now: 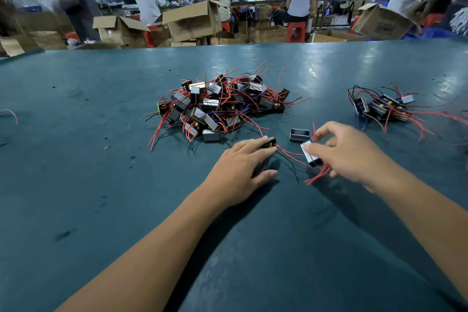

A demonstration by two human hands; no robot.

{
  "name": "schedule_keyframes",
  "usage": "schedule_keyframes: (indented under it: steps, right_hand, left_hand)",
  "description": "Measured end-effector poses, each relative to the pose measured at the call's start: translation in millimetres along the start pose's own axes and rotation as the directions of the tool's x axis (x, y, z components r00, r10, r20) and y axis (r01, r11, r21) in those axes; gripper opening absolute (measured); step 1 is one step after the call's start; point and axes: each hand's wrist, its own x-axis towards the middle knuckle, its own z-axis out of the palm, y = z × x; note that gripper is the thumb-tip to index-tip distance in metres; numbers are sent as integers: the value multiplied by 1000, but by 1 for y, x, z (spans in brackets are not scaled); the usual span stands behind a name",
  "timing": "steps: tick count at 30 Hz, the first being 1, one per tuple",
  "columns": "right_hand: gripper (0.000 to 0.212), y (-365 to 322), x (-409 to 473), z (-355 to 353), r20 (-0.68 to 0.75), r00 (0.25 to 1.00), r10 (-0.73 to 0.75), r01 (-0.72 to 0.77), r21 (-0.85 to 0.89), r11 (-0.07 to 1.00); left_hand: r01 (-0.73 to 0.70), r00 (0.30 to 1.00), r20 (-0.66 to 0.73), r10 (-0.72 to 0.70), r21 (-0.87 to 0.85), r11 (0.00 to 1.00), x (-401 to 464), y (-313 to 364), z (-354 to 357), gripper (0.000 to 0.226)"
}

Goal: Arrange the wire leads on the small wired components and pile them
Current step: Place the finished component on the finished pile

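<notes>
From where I'm watching, my left hand [243,159] sits near the middle of the teal surface [101,185], fingers curled over a small black component [269,145] that peeks out past the fingertips, the thumb tucked along its near side; red and black leads [288,157] trail from it toward 3 o'clock. My right hand [352,152] is just beside it at 3 o'clock, fingers bent and pinching a pale silver-faced component [310,154], with a bunch of red leads [319,175] spilling out beneath the hand toward 7 o'clock and resting on the surface. Between the two hands, toward 12 o'clock, one loose component [299,135] lies on the surface, apart from either hand; it looks like a dark open-topped box, and I cannot tell whether any wires are attached to it. Further out at 12 o'clock from my left hand is the big heap of components [220,104], black and silver blocks tangled in red wires with a few black and blue ones, its near edge close to my left fingertips. Well apart at 2 o'clock is a smaller pile [385,109], its red leads mostly fanning toward 4 o'clock. At the far left edge, around 9 o'clock, a stray red wire [11,114] curls on the surface. Beyond the surface's far edge I see open cardboard boxes [192,20], red stools [296,30] and seated people [148,5] working at other benches, all somewhat blurred.
</notes>
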Motion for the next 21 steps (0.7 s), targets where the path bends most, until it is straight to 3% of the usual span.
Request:
schedule_keyframes:
  steps: [4,6,11,16,19,21]
  right_hand:
    - [32,12,-9,1,-23,998,-60,54,-220,974]
    - [36,14,-10,0,21,996,-90,92,-240,966]
    - [29,15,-14,-10,180,972,-153,199,-277,940]
    - [44,16,-15,-9,74,996,-46,74,-449,890]
    - [49,15,-17,-9,93,995,-20,57,-405,913]
    - [49,13,-18,-12,23,998,-58,63,-389,919]
  left_hand:
    - [53,991,-120,-64,-91,994,2,-4,4,45]
    - [102,981,-147,-127,-168,980,2,-6,2,38]
    - [175,971,-134,-200,-179,968,0,-9,-11,20]
    - [162,982,-68,-174,-148,976,-11,-19,-32,15]
    - [150,988,-6,-153,-154,977,-15,-25,-39,17]
    - [141,990,1,-143,-186,972,-16,-26,-41,16]
